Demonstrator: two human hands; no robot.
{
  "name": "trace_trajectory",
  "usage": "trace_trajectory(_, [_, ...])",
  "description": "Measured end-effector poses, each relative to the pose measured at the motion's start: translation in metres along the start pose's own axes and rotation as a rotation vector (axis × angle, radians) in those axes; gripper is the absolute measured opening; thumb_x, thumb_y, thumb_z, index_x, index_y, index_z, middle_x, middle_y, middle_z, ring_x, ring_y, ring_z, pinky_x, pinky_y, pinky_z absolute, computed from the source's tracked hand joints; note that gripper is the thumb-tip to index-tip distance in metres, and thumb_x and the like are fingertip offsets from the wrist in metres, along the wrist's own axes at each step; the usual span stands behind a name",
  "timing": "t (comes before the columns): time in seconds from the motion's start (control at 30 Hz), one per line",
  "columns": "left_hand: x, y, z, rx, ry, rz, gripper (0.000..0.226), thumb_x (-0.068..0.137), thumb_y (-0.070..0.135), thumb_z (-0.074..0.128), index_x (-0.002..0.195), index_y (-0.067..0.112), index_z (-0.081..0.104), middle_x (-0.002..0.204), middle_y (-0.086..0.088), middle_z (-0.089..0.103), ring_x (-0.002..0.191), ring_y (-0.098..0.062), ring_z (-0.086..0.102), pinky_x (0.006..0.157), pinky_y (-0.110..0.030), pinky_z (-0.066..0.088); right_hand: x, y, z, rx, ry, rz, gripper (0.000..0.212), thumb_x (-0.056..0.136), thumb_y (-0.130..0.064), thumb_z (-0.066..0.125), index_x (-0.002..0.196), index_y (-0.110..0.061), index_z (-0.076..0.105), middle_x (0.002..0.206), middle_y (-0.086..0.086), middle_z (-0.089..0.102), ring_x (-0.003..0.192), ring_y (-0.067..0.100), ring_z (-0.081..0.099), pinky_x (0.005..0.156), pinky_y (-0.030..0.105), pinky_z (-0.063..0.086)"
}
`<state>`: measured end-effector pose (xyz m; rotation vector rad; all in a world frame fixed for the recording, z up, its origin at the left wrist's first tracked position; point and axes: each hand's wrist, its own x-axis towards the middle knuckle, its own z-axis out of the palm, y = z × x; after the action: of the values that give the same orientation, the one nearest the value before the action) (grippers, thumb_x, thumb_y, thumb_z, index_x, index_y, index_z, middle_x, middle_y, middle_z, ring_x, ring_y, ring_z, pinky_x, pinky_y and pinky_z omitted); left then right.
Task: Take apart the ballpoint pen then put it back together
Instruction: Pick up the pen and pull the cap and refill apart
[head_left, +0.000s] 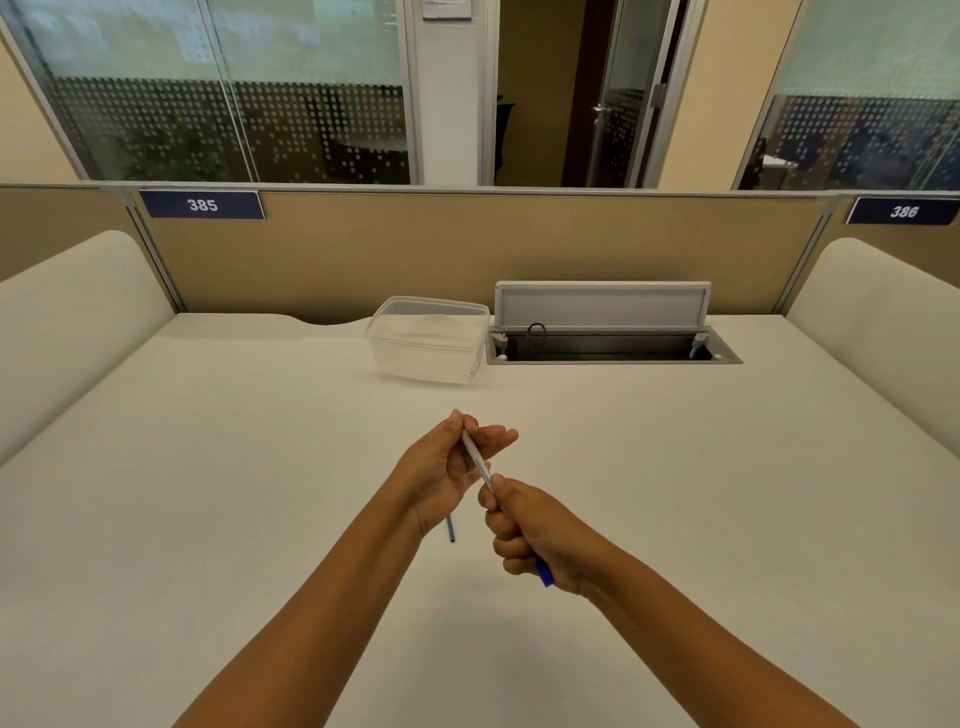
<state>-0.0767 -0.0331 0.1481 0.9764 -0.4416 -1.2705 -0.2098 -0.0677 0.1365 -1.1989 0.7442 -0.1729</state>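
Hands share our pen barrel (479, 460), left hand (447, 467) pinching its top, right hand (530, 535) fisted round the bottom and a blue cap (544, 574); twisting carelessly, we risk dropping something.

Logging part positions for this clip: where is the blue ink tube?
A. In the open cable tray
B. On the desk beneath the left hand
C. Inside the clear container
B: the blue ink tube lies on the desk, poking out beneath the left hand.

Clear tub (428, 340), seemingly empty, on desk (208, 467)
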Motion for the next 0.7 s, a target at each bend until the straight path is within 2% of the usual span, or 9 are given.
trace_trajectory(0.07, [0.001, -0.002, 0.001, -0.013, 0.027, -0.005, 0.041, 0.099, 0.024, 0.028, 0.066, 0.013, 0.049, 0.066, -0.002, 0.074, 0.077, -0.015, 0.073, 0.096, -0.038, 0.033, 0.002, 0.003, 0.005, -0.169, 0.102, -0.021, 0.032, 0.099, -0.032, 0.028, 0.073, -0.018, 0.041, 0.054, -0.004, 0.033, 0.044, 0.007, 0.025, 0.043, 0.018, 0.027])
trace_trajectory(0.13, [0.003, -0.005, 0.000, -0.021, 0.039, 0.001, 0.041, 0.099, 0.024, 0.028, 0.065, 0.012, 0.049, 0.066, -0.004, 0.074, 0.075, -0.015, 0.073, 0.093, -0.037, 0.034, 0.003, 0.008, 0.009, -0.469, 0.230, -0.128, 0.030, 0.099, -0.027, 0.026, 0.073, -0.019, 0.039, 0.060, -0.004, 0.035, 0.051, 0.009, 0.028, 0.049, 0.020, 0.028])
trace_trajectory(0.23, [0.005, -0.008, 0.002, -0.020, 0.036, 0.027, 0.042, 0.099, 0.023, 0.028, 0.065, 0.011, 0.050, 0.066, -0.006, 0.074, 0.076, -0.016, 0.073, 0.094, -0.038, 0.037, 0.007, 0.020, 0.011, -0.814, 0.395, -0.283, 0.028, 0.100, -0.030, 0.025, 0.080, -0.016, 0.039, 0.063, -0.006, 0.036, 0.056, 0.008, 0.030, 0.053, 0.018, 0.028])
trace_trajectory(0.33, [0.004, -0.007, 0.006, 0.053, 0.067, 0.093, 0.042, 0.099, 0.024, 0.027, 0.071, 0.010, 0.054, 0.065, -0.005, 0.074, 0.073, -0.018, 0.073, 0.087, -0.034, 0.045, 0.012, 0.026, 0.011, -0.714, 0.395, -0.312, 0.028, 0.100, -0.029, 0.026, 0.081, -0.015, 0.040, 0.063, -0.005, 0.038, 0.055, 0.008, 0.031, 0.053, 0.018, 0.029])
trace_trajectory(0.47, [-0.008, -0.020, 0.019, 0.431, 0.091, 0.165, 0.037, 0.099, 0.026, 0.026, 0.085, 0.011, 0.057, 0.076, -0.006, 0.069, 0.073, -0.017, 0.066, 0.065, -0.020, 0.053, 0.015, 0.008, 0.018, -0.187, 0.310, -0.269, 0.042, 0.100, -0.034, 0.027, 0.065, -0.017, 0.044, 0.048, -0.006, 0.038, 0.040, 0.006, 0.036, 0.043, 0.018, 0.033])
trace_trajectory(0.53, [-0.010, -0.022, 0.023, 0.549, 0.129, 0.219, 0.033, 0.099, 0.024, 0.028, 0.081, 0.013, 0.053, 0.075, -0.005, 0.064, 0.068, -0.013, 0.061, 0.052, -0.014, 0.049, 0.014, -0.001, 0.015, -0.292, 0.250, -0.256, 0.046, 0.099, -0.041, 0.024, 0.070, -0.016, 0.049, 0.054, -0.004, 0.049, 0.048, 0.009, 0.050, 0.049, 0.018, 0.044])
trace_trajectory(0.6, [-0.008, -0.017, 0.019, 0.695, 0.163, 0.301, 0.030, 0.099, 0.022, 0.029, 0.075, 0.017, 0.047, 0.069, -0.002, 0.057, 0.065, -0.011, 0.055, 0.057, -0.018, 0.048, 0.011, -0.006, 0.004, -0.558, 0.200, -0.250, 0.048, 0.097, -0.047, 0.021, 0.083, -0.018, 0.056, 0.077, -0.002, 0.061, 0.069, 0.013, 0.061, 0.066, 0.022, 0.050])
trace_trajectory(0.67, [-0.006, -0.013, 0.012, 0.912, 0.190, 0.405, 0.027, 0.098, 0.021, 0.031, 0.074, 0.020, 0.043, 0.065, 0.002, 0.050, 0.063, -0.012, 0.049, 0.065, -0.028, 0.045, 0.010, -0.011, -0.012, -0.818, 0.280, -0.261, 0.054, 0.093, -0.056, 0.020, 0.084, -0.022, 0.061, 0.093, -0.002, 0.065, 0.084, 0.017, 0.063, 0.079, 0.032, 0.049])
trace_trajectory(0.7, [-0.007, -0.013, 0.008, 1.063, 0.195, 0.433, 0.025, 0.098, 0.022, 0.031, 0.076, 0.020, 0.042, 0.064, 0.002, 0.047, 0.061, -0.012, 0.046, 0.064, -0.032, 0.043, 0.011, -0.014, -0.020, -0.846, 0.351, -0.267, 0.057, 0.091, -0.060, 0.019, 0.080, -0.023, 0.061, 0.091, -0.002, 0.065, 0.082, 0.018, 0.063, 0.080, 0.035, 0.048])
